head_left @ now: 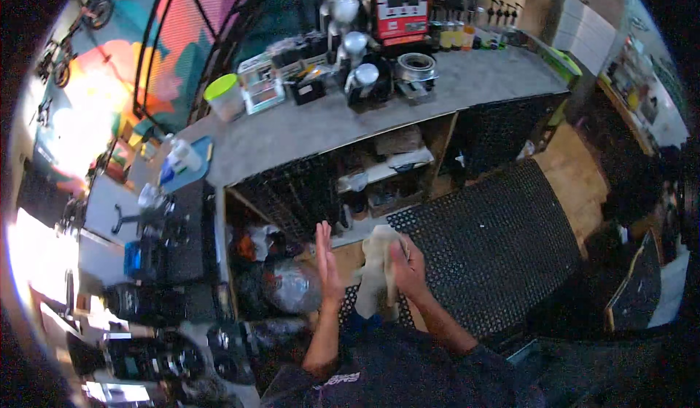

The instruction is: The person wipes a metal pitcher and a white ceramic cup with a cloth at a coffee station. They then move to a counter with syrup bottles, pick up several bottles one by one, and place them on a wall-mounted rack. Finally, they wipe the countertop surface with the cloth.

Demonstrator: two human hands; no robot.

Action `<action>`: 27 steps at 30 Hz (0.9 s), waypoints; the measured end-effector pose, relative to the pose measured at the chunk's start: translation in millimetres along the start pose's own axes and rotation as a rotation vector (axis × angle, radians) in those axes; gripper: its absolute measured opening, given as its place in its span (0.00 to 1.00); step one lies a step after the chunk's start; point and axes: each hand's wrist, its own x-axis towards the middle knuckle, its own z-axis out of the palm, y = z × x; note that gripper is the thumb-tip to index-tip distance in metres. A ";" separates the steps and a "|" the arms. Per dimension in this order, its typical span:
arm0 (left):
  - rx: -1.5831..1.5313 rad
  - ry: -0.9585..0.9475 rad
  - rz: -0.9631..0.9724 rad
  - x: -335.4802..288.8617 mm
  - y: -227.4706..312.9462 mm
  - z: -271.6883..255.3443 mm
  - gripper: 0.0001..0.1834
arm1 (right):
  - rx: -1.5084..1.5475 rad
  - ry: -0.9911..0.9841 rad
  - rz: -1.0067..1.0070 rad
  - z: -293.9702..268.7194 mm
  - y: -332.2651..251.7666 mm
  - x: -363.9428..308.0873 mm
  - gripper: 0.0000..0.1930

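In front of my body, my right hand point(410, 268) is closed on a limp beige cloth point(374, 280), thumb on top. The cloth hangs down in loose folds between my two hands. My left hand point(329, 271) is held upright just left of the cloth, its fingers stretched out and nothing in its grasp. Whether the left palm touches the cloth's edge I cannot tell.
Ahead runs a grey counter point(292, 134) bearing a red-fronted machine point(400, 16), stacked cups point(355, 43), pump bottles point(503, 16) and a green-lidded tub point(224, 96). Below are shelves point(390, 167). A perforated black mat point(496, 240) covers the floor; a plastic-lined bin point(290, 285) stands left.
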 end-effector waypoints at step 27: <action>-0.241 -0.993 -0.114 299.4 -120.4 428.6 0.40 | 0.060 0.433 0.017 -310.9 -52.9 281.9 0.17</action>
